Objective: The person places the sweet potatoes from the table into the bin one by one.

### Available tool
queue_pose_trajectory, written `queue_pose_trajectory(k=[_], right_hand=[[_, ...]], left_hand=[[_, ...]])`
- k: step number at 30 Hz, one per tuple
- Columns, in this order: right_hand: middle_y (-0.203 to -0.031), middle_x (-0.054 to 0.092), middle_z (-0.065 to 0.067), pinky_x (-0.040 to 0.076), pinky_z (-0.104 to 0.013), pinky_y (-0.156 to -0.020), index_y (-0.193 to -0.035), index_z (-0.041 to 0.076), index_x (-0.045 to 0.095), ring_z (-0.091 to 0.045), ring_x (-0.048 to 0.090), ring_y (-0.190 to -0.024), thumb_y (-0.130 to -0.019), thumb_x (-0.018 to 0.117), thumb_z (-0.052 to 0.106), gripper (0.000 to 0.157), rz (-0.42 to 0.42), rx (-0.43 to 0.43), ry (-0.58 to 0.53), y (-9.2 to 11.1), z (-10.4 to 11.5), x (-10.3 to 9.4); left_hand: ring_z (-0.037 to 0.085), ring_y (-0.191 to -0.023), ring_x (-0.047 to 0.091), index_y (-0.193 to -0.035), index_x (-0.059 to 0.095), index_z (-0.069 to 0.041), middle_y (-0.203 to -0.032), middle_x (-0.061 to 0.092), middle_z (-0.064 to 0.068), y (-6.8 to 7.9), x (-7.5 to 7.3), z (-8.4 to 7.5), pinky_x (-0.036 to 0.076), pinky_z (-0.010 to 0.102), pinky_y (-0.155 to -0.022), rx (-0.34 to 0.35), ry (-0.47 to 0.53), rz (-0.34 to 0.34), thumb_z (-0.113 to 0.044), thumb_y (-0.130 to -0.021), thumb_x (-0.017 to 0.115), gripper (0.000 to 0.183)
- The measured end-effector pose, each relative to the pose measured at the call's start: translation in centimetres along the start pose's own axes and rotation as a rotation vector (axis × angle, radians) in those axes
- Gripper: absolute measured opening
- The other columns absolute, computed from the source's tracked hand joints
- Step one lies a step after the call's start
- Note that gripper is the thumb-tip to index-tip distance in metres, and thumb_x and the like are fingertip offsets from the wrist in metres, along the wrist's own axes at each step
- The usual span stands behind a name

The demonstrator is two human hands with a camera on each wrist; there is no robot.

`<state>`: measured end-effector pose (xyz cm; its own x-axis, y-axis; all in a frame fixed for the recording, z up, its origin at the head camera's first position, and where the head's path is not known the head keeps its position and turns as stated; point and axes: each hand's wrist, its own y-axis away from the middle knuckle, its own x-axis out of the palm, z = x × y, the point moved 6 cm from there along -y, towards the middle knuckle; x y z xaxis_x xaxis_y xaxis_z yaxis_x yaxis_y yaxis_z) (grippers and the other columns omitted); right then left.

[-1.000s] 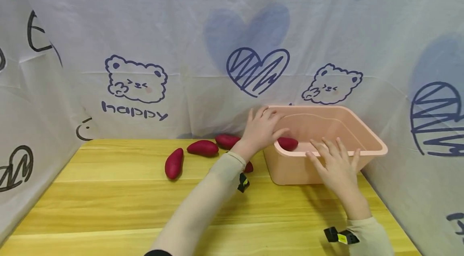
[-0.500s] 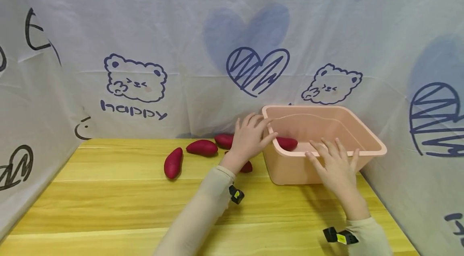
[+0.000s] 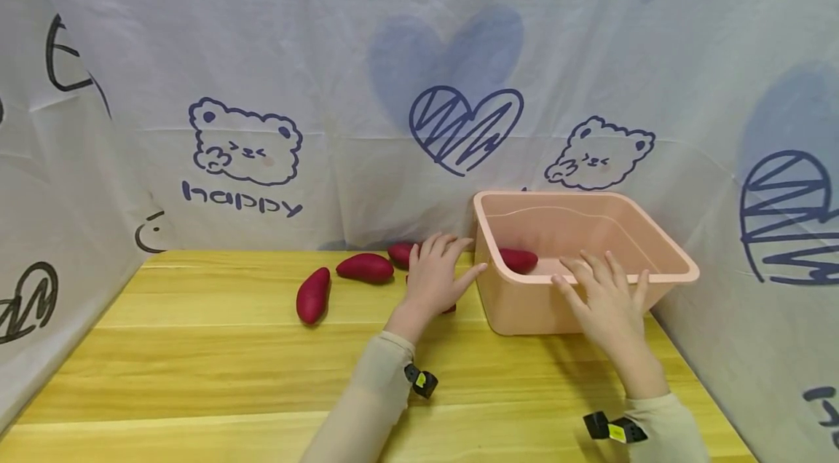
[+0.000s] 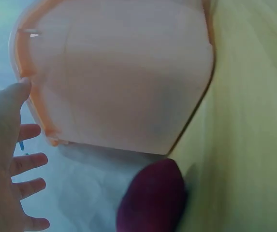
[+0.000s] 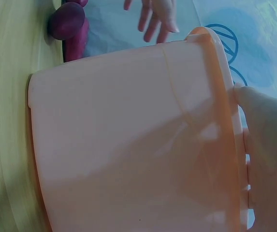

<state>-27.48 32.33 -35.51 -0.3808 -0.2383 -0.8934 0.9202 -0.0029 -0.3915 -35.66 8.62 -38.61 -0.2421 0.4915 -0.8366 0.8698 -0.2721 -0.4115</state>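
Observation:
My left hand [image 3: 435, 277], fingers spread and holding nothing, hovers over the sweet potatoes just left of a pink plastic bin [image 3: 534, 310]. Beneath it, one dark red sweet potato [image 3: 451, 309] is mostly covered; the left wrist view shows a sweet potato [image 4: 153, 198] on the table beside the bin. Another sweet potato [image 3: 401, 253] lies behind the hand, partly hidden. Inside the bin, at its left end, rests one sweet potato [image 3: 519, 260]. At the bin's near rim is my right hand [image 3: 611, 306], fingers extended over it; its thumb [image 5: 247, 94] appears to touch the rim.
Further left on the wooden table [image 3: 216, 354] lie two more sweet potatoes, one slanted [image 3: 313, 296] and one sideways [image 3: 365, 268]. A printed white cloth [image 3: 341, 84] hangs close behind the bin and along both sides.
My left hand has drawn back from over the bin's left rim, moving left and down above the sweet potatoes on the table. The right hand stays at the near rim.

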Motion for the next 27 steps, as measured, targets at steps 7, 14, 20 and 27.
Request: queue_pose_trajectory(k=[7,14,20,27], right_hand=[[-0.152,0.038,-0.017,-0.010,-0.074,-0.109,-0.137,0.021,0.052,-0.044,0.019,-0.145,-0.099,0.034,0.060,0.058,-0.001,0.006,0.003,0.0,0.0,0.1],[-0.152,0.038,-0.017,-0.010,-0.074,-0.109,-0.138,0.021,0.052,-0.044,0.019,-0.145,-0.099,0.034,0.060,0.058,0.001,0.001,0.010,0.0,0.1,0.0],[-0.152,0.038,-0.017,-0.010,-0.074,-0.109,-0.138,0.020,0.051,-0.045,0.019,-0.144,-0.099,0.033,0.060,0.059,0.016,0.009,0.016,0.1,0.2,-0.1],[-0.151,0.038,-0.018,-0.010,-0.074,-0.109,-0.137,0.020,0.052,-0.046,0.019,-0.144,-0.100,0.033,0.060,0.058,0.015,0.006,0.006,0.2,0.2,-0.1]], left_hand=[[0.029,-0.142,0.033,-0.141,0.049,-0.030,-0.147,0.046,0.002,0.7,1.3,1.1,0.023,0.066,-0.114,-0.035,0.031,0.080,-0.072,-0.088,0.046,0.068],[0.031,-0.142,0.034,-0.140,0.052,-0.031,-0.148,0.046,0.005,1.3,2.2,2.1,0.024,0.068,-0.112,-0.020,0.025,0.121,-0.073,-0.085,0.049,0.069],[0.031,-0.143,0.031,-0.139,0.053,-0.032,-0.150,0.044,0.005,2.0,3.2,3.4,0.022,0.070,-0.111,-0.045,0.049,0.179,-0.071,-0.084,0.055,0.066],[0.033,-0.144,0.030,-0.137,0.055,-0.031,-0.150,0.044,0.006,2.3,4.3,4.0,0.022,0.071,-0.110,-0.044,0.046,0.230,-0.067,-0.083,0.061,0.065]])
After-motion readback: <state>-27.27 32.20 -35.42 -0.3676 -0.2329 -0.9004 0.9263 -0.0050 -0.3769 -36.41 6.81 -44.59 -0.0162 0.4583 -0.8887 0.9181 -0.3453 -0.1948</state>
